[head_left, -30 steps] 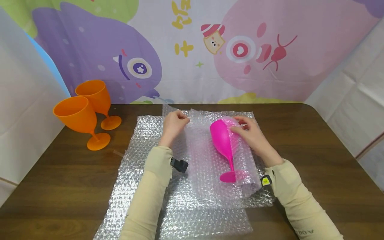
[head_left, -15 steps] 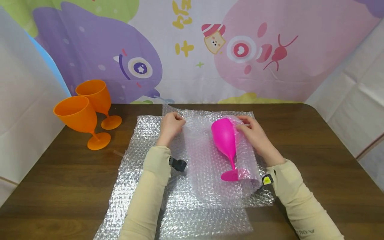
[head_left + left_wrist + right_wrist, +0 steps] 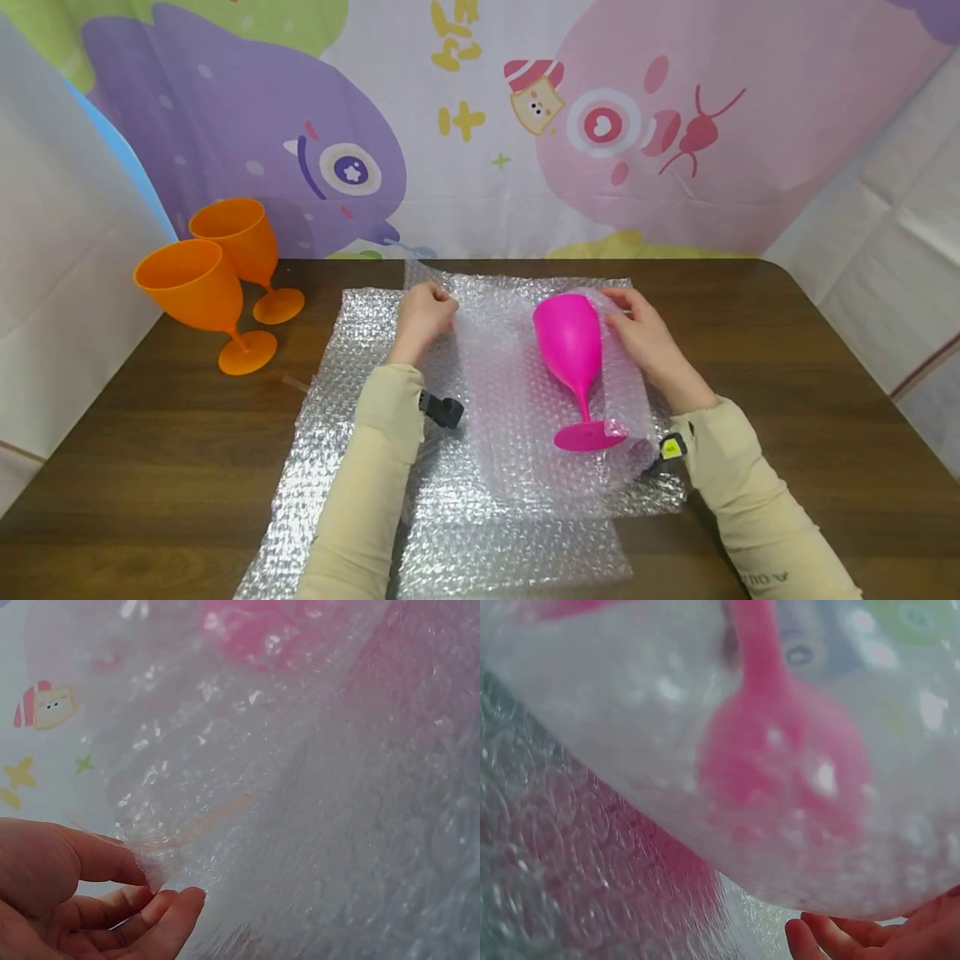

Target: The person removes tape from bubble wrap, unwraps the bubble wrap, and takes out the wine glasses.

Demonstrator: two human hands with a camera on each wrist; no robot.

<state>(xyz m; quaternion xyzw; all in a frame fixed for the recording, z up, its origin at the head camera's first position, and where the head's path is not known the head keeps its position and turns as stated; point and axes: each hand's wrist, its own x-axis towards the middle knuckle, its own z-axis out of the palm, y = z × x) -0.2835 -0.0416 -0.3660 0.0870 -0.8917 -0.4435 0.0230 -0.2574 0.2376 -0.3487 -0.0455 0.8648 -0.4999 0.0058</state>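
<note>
A bright pink plastic goblet (image 3: 568,342) lies on a sheet of clear bubble wrap (image 3: 506,400), its bowl toward the back and its foot toward the front. At the sheet's far left corner, the left hand (image 3: 424,321) pinches the wrap between thumb and fingers; the left wrist view shows that corner in the hand (image 3: 97,907). The right hand (image 3: 643,337) holds the sheet's right side, which curls up beside the goblet. Through this raised wrap the right wrist view shows the pink goblet (image 3: 780,765), with the right hand's fingertips (image 3: 817,935) at the wrap's edge.
More bubble wrap (image 3: 341,417) spreads underneath on the brown wooden table (image 3: 780,367). Two orange goblets (image 3: 191,287) stand upright at the left. A cartoon-printed cloth (image 3: 480,192) hangs along the table's back edge, and white walls (image 3: 900,192) flank the sides.
The right hand has moved slightly right, drawing the wrap's fold back off the goblet, so more of the goblet shows uncovered. The left hand has shifted a little left, still pinching the corner.
</note>
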